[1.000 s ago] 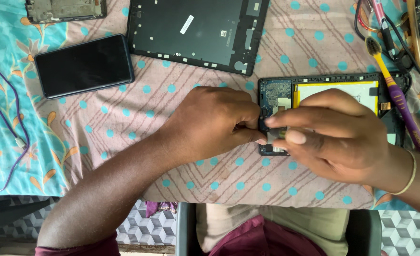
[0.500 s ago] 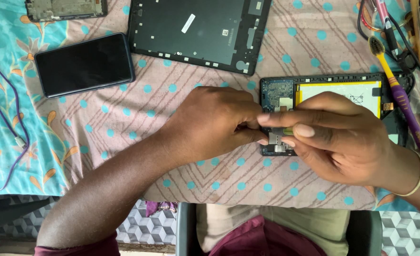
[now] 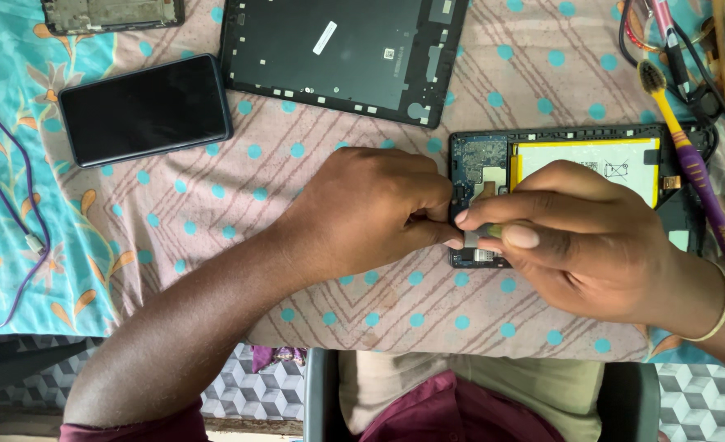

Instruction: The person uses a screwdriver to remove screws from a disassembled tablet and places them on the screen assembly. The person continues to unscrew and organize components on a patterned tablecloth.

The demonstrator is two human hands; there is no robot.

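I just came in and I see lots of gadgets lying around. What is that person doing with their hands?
A person is working on an opened tablet with its insides showing, lying on a dotted cloth. The left hand and right hand meet at the tablet's lower left corner, pinching something small that the fingers hide. The tablet's black back cover lies apart above, a dark phone to its left, and a yellow and purple toothbrush beside the tablet.

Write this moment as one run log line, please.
left hand: on tablet edge | right hand: pinching small tool, unclear | phone: idle
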